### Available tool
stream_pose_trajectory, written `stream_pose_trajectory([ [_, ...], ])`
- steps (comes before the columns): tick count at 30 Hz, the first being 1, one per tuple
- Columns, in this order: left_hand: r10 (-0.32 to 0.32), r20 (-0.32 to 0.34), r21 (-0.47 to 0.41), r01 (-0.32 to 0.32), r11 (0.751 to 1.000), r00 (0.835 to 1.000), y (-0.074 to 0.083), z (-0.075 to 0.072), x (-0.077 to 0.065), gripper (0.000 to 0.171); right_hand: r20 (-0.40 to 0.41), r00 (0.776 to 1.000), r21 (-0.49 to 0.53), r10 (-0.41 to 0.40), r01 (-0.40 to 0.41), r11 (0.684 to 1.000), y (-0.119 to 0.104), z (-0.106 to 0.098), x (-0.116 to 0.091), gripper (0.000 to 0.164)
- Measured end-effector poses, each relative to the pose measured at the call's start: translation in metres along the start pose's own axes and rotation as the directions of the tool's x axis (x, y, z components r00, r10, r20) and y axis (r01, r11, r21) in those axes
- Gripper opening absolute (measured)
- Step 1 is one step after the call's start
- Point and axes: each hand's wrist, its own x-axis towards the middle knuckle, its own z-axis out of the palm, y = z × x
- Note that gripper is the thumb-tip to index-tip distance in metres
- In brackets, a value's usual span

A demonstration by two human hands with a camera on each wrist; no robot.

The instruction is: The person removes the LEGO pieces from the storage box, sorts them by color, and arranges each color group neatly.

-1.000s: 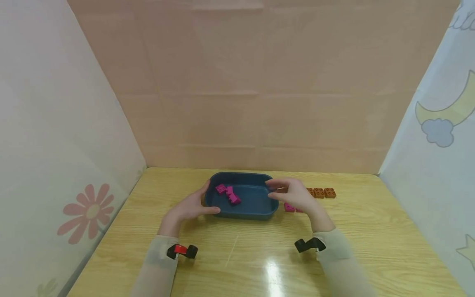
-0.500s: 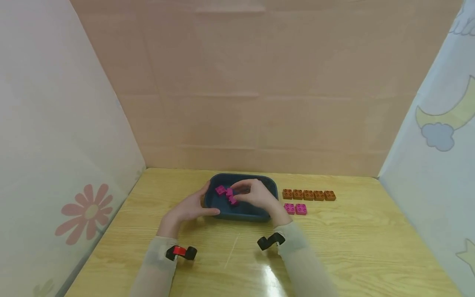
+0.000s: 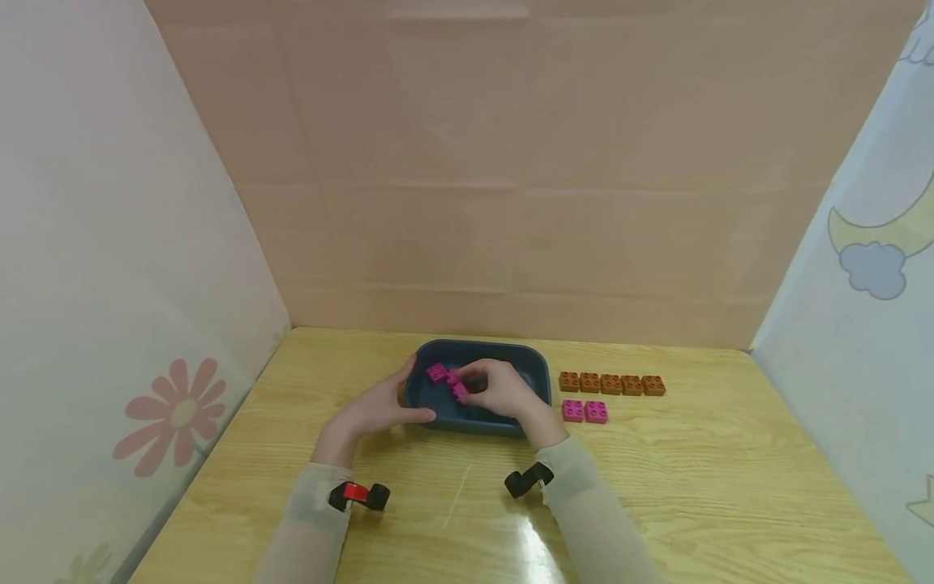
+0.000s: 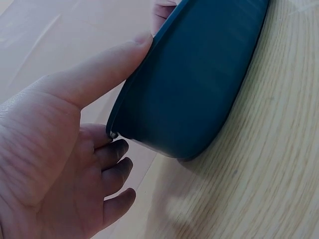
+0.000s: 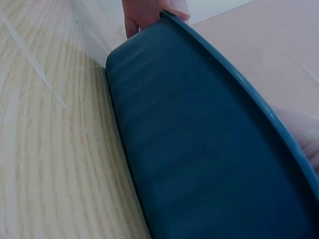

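Observation:
A dark blue tray (image 3: pixel 473 427) stands on the table with a few magenta toy bricks inside. My left hand (image 3: pixel 368 408) holds its left end, thumb on the near rim and fingers round the outside; the left wrist view shows the thumb (image 4: pixel 117 62) against the tray wall (image 4: pixel 199 74). Inside the tray, my right hand (image 3: pixel 503 391) pinches a magenta toy brick (image 3: pixel 460 392), partly covered by the fingers. Another brick (image 3: pixel 436 372) lies farther left. In the right wrist view the tray's side (image 5: pixel 189 124) hides most of the right hand and all the bricks.
Right of the tray, several orange-brown bricks (image 3: pixel 610 384) form a straight row. Two magenta bricks (image 3: pixel 584 411) sit side by side in front of them. A beige wall (image 3: pixel 467 203) backs the wooden table (image 3: pixel 700 470), with pale patterned sheets at both sides.
My right hand has moved left from the tray's right end to the bricks inside, and its fingers have closed on one. The left hand has stayed on the tray.

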Motion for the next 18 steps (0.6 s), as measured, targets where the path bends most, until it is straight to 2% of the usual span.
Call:
stream_pose_trajectory([
  [10, 0.009, -0.016, 0.024, -0.009, 1.0, 1.0, -0.0014, -0.0006, 0.0008, 0.119, -0.003, 1.0, -0.057, 0.007, -0.007, 0.998, -0.003, 0.0007, 0.0001, 0.038],
  [18, -0.016, -0.026, 0.023, 0.016, 1.0, 1.0, -0.0027, 0.0018, -0.0014, 0.121, 0.023, 1.0, -0.086, 0.01, -0.008, 0.996, -0.0026, 0.0017, -0.0023, 0.039],
])
